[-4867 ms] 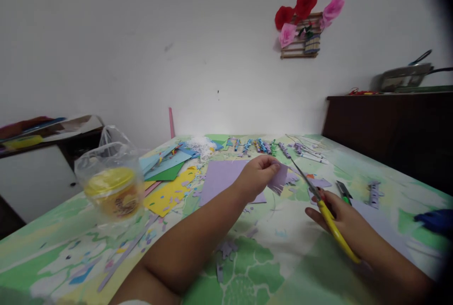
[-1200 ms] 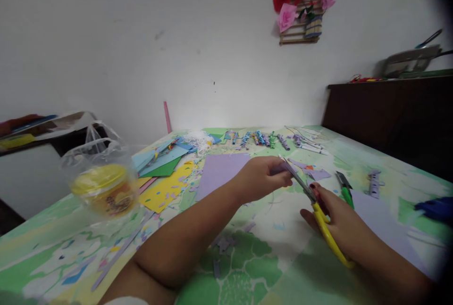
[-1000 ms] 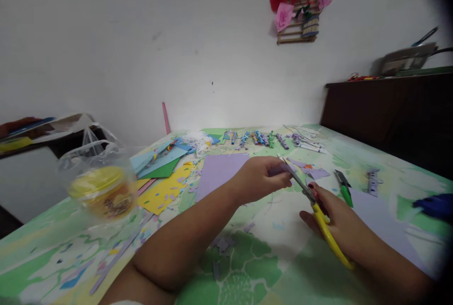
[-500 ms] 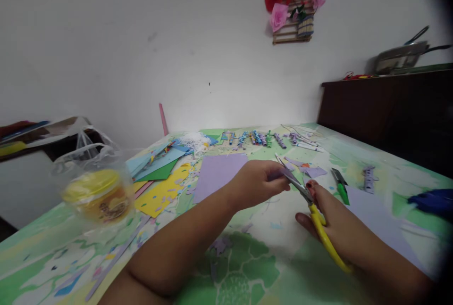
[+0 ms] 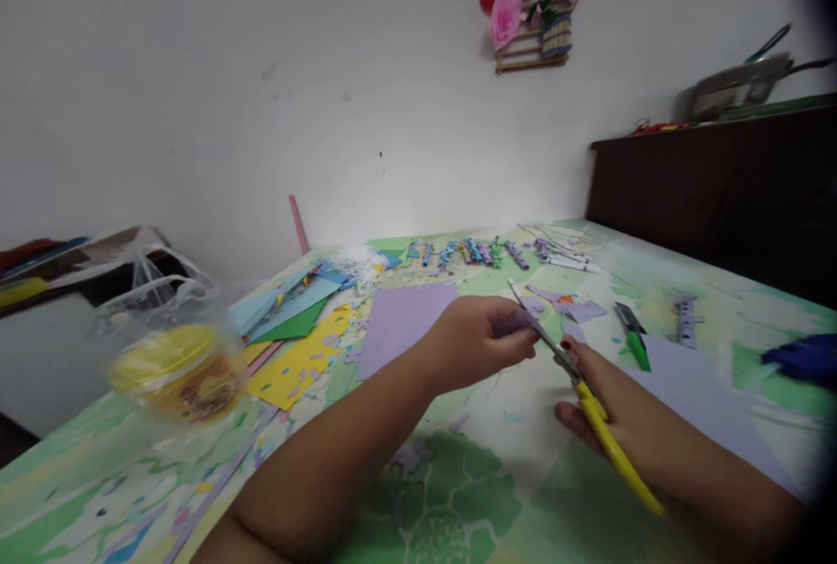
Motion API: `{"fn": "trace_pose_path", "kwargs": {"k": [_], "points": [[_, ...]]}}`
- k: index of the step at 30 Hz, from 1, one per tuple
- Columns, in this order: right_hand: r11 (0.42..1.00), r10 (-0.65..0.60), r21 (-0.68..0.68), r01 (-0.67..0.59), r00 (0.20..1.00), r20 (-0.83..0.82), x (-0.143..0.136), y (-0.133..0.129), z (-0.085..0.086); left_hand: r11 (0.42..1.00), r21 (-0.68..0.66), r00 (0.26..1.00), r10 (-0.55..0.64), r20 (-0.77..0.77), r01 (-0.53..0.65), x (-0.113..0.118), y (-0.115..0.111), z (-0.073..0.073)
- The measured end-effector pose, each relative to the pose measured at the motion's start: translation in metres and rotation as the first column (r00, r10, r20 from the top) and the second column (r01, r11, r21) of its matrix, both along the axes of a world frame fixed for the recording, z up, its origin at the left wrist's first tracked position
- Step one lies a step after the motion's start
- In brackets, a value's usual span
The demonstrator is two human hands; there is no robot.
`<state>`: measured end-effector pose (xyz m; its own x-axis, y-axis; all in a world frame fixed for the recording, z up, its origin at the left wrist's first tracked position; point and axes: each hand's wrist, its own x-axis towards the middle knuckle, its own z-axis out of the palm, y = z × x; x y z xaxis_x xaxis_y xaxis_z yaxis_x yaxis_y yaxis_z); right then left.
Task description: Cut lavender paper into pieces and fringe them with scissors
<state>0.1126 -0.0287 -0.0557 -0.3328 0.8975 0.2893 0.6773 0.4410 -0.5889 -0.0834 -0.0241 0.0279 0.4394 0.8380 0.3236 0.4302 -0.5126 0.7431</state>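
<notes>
My right hand [image 5: 615,390] grips scissors [image 5: 608,438] with yellow handles, their metal blades pointing up and left. At the blades, my left hand [image 5: 480,337] is closed in a pinch on a small piece of purple paper [image 5: 518,320]. Most of that piece is hidden by the fingers. Just beyond the blade tips lie purple paper scraps [image 5: 581,311] on the patterned tablecloth [image 5: 458,494]. A larger purple sheet [image 5: 402,320] lies behind my left wrist.
Right of my right hand are a green-handled craft knife [image 5: 634,339], another purple sheet [image 5: 699,407] and a purple paper roll [image 5: 685,320]. Several decorated rolls [image 5: 477,250] line the back. On the left stand a bagged yellow-lidded tub [image 5: 176,372] and yellow paper [image 5: 288,381].
The scissor blades look closer together and the handles have swung slightly down and right. My left hand stays nearly in place. The view has shifted slightly.
</notes>
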Motion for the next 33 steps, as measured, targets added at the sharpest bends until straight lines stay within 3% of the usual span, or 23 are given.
{"fn": "trace_pose_path", "kwargs": {"k": [4,10,26,33], "points": [[0.999,0.016,-0.052,-0.016,1.000,-0.003,0.000,0.002,0.001,0.999,-0.050,1.000,0.011,0.001,-0.011,0.000,0.002,0.000],[0.998,0.014,-0.066,-0.015,1.000,-0.011,-0.004,-0.001,0.006,0.968,-0.252,0.999,-0.004,0.047,0.016,-0.002,0.007,0.002],[0.997,0.019,-0.075,-0.020,1.000,-0.011,-0.004,0.000,0.007,0.914,-0.390,0.991,-0.083,0.101,0.116,-0.007,0.011,0.005],[0.997,0.004,-0.076,-0.003,1.000,0.007,-0.002,0.002,0.004,0.906,-0.409,0.993,-0.079,0.082,0.106,-0.008,0.011,0.007]]}}
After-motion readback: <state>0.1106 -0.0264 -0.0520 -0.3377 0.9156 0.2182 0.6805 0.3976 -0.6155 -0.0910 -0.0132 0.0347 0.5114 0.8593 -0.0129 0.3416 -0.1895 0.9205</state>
